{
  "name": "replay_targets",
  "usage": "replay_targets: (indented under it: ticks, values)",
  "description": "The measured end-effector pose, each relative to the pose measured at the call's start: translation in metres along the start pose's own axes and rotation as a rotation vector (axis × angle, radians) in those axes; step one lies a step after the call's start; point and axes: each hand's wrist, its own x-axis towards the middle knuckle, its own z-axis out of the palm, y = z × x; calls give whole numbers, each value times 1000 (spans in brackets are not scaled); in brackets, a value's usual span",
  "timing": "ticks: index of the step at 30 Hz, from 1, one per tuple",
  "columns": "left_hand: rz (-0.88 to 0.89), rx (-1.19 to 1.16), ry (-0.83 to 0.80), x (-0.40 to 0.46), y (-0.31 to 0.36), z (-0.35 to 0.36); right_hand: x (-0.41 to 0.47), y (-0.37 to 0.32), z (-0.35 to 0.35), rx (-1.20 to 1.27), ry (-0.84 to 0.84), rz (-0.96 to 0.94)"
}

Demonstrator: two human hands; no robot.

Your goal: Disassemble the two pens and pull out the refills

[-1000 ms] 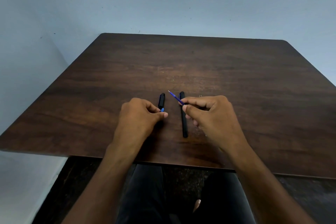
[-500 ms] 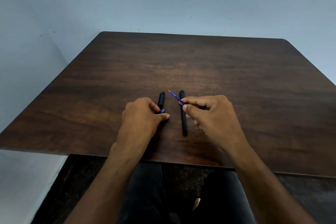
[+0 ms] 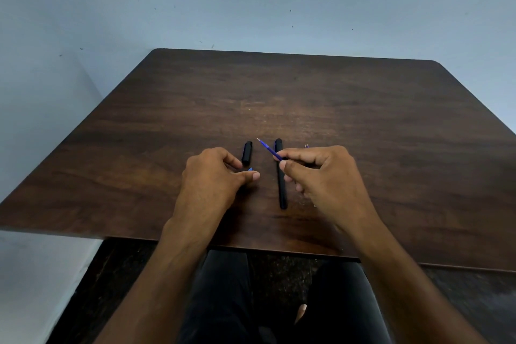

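Note:
My right hand pinches a thin blue pen refill between thumb and forefinger, its tip pointing up and to the left. Just under that hand a long black pen barrel lies on the dark wooden table, running towards me. My left hand rests on the table with fingers curled, thumb and forefinger pinching a small blue piece. A short black pen cap lies right beyond the left forefinger, apart from the barrel.
A tiny small part lies on the table just past my right hand. A pale blue wall stands behind the table and to its left. The table's near edge runs below my wrists, with my dark-trousered legs under it.
Both hands hold nearly the same pose. The left thumb has slid slightly right, and the small blue piece sits a little farther from the cap.

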Motion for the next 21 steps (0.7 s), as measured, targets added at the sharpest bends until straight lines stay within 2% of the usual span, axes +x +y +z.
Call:
replay_targets:
  ticks: [12, 17, 21]
  values:
    - [79, -92, 53, -3, -3, -4, 1, 2, 3, 10, -4, 5]
    - [199, -382, 47, -11, 3, -4, 1, 1, 2, 24, 13, -12]
    - [176, -669, -101, -14, 14, -6, 0, -1, 2, 58, 25, -31]
